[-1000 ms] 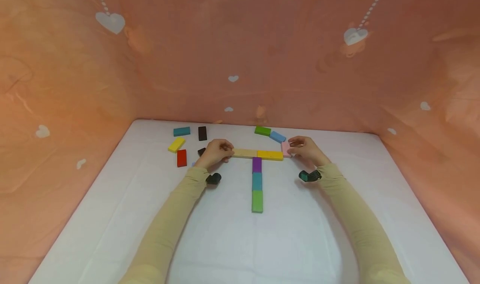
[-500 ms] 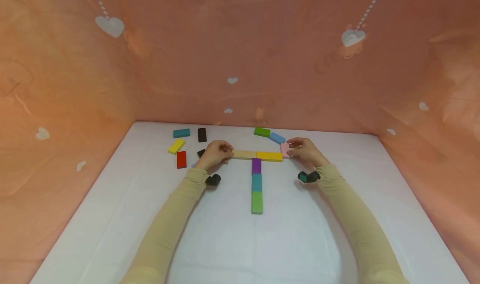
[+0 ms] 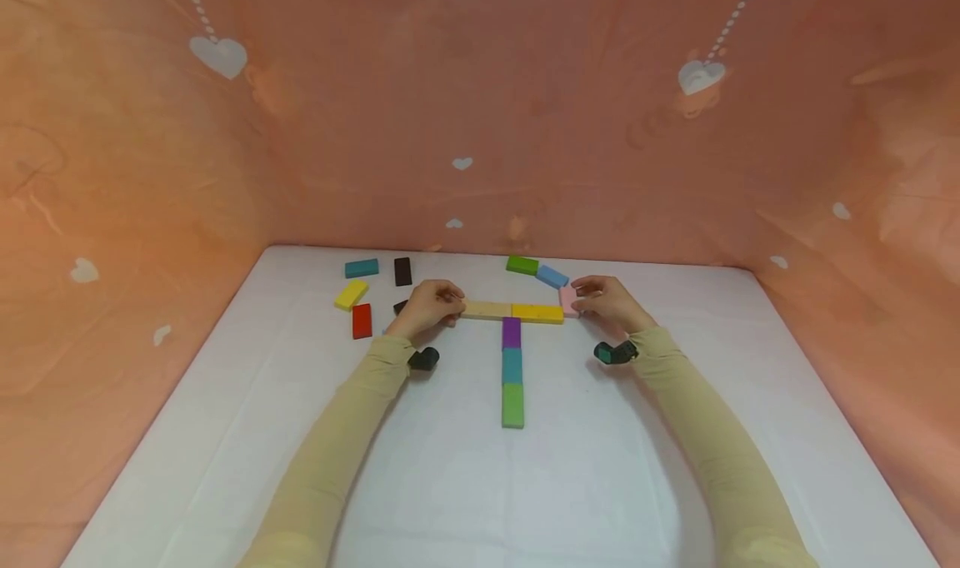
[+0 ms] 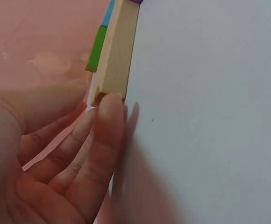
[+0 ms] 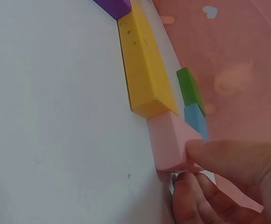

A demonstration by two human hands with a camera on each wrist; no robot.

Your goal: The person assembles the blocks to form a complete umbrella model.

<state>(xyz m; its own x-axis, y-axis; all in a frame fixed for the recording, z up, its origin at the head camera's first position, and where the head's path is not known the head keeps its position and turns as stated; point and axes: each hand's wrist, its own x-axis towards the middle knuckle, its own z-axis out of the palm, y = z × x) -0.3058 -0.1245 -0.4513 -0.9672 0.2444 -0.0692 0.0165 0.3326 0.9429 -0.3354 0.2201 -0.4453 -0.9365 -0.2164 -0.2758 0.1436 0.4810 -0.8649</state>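
A row of wooden blocks lies between my hands. My left hand (image 3: 429,308) is at the row's left end, one fingertip pressed on the end of the plain wood block (image 4: 119,51); its other fingers stand apart from it. Beside that block lies a yellow-orange block (image 3: 537,313). Past it stands a pink block (image 5: 166,142), its corner meeting the yellow-orange one. My right hand (image 3: 613,303) holds the pink block's outer end between thumb and fingers. Below the row, a purple block (image 3: 512,333), a teal block (image 3: 512,366) and a light green block (image 3: 513,406) form a stem.
A light blue block (image 3: 552,276) and a green block (image 3: 522,265) curve up and left from the pink one. At the left lie loose blocks: teal (image 3: 362,268), black (image 3: 402,271), yellow (image 3: 351,295), red (image 3: 362,321). An orange curtain (image 3: 480,118) rises behind the white table (image 3: 600,485).
The whole view has shifted slightly. Both hands and the blocks keep the same places relative to one another.
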